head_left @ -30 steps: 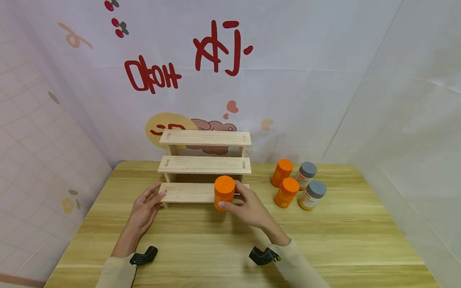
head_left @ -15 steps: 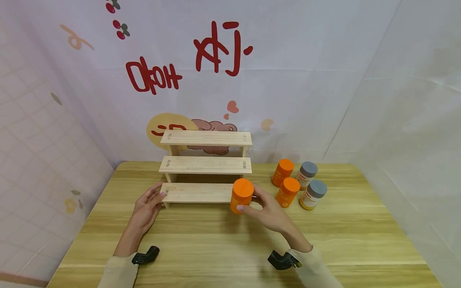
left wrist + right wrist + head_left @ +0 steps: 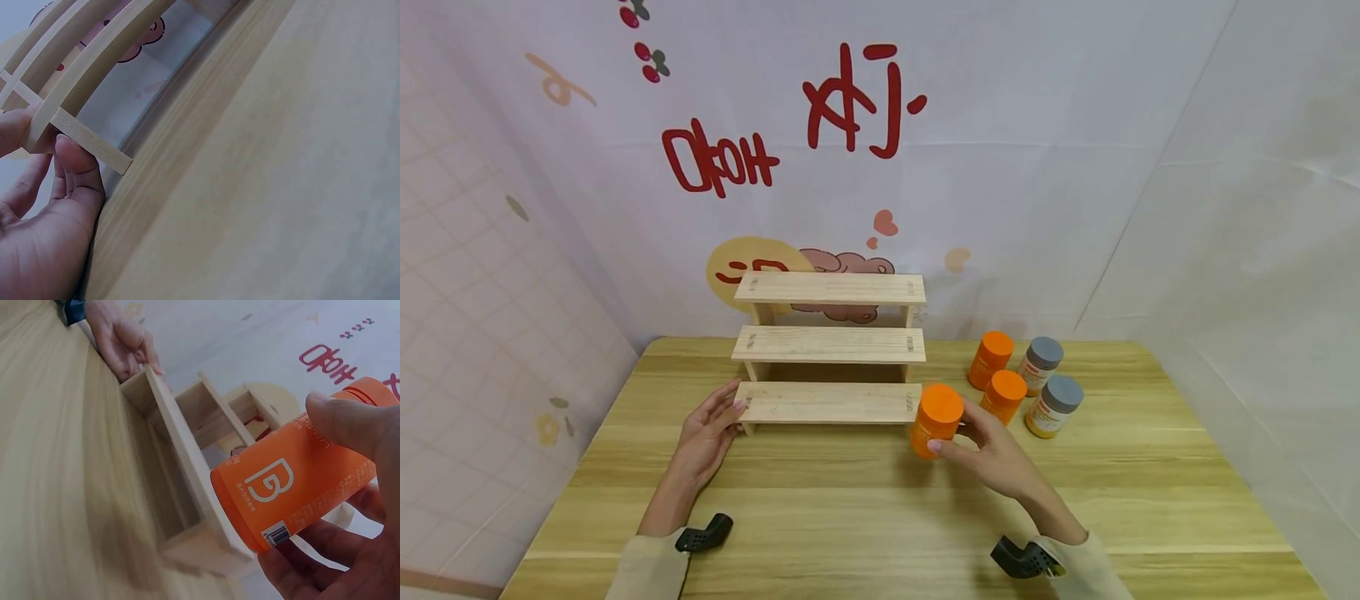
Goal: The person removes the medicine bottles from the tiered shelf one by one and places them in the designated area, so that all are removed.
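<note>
My right hand (image 3: 1000, 460) grips an orange bottle (image 3: 937, 421) just off the front right corner of the wooden three-step rack (image 3: 829, 403). In the right wrist view the orange bottle (image 3: 294, 475) is held above the table, thumb on one side and fingers on the other. My left hand (image 3: 706, 437) is at the left end of the lowest step. The left wrist view shows that hand (image 3: 56, 231) pinching the end of the board (image 3: 81, 78) between thumb and fingers. All three steps of the rack are bare.
Right of the rack stand two more orange bottles (image 3: 991, 360) and two grey-capped bottles (image 3: 1054, 406), grouped on the wooden table (image 3: 820, 517). A printed white cloth (image 3: 1000, 192) hangs behind the table, close to the rack's back.
My right hand has carried the orange bottle rightward and slightly nearer, from in front of the lowest step to beyond its right end. The left hand stays on the rack.
</note>
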Available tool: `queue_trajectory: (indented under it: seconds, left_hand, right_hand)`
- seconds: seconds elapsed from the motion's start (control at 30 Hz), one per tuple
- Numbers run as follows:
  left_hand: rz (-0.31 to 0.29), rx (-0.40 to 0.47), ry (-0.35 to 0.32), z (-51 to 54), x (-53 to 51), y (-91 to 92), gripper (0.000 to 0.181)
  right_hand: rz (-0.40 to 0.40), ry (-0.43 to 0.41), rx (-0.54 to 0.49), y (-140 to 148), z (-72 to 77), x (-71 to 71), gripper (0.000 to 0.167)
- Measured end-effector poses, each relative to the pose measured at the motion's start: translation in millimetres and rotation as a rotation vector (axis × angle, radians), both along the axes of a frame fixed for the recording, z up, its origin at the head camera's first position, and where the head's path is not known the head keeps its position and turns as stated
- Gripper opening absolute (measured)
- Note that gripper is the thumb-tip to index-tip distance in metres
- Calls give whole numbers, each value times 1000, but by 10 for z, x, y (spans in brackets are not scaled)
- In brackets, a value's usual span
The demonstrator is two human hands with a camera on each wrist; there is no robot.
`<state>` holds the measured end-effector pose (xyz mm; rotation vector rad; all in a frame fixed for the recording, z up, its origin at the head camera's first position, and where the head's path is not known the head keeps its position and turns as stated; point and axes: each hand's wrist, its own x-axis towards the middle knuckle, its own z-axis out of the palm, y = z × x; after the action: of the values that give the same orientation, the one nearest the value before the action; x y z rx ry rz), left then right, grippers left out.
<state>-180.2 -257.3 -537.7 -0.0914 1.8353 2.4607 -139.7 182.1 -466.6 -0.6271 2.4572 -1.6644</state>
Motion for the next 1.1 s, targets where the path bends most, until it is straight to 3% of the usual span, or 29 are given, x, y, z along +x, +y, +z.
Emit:
queue_trajectory:
  seconds: [0.33,1.1]
  left_hand:
    - [-2,-23,-9,-40,2,-24,63]
    - [-2,-8,-1,-12,-9,-7,61]
  right_hand:
    - [-39,-39,6,257,-178,109,54]
    - [-129,-77,37,766,-450,218,52]
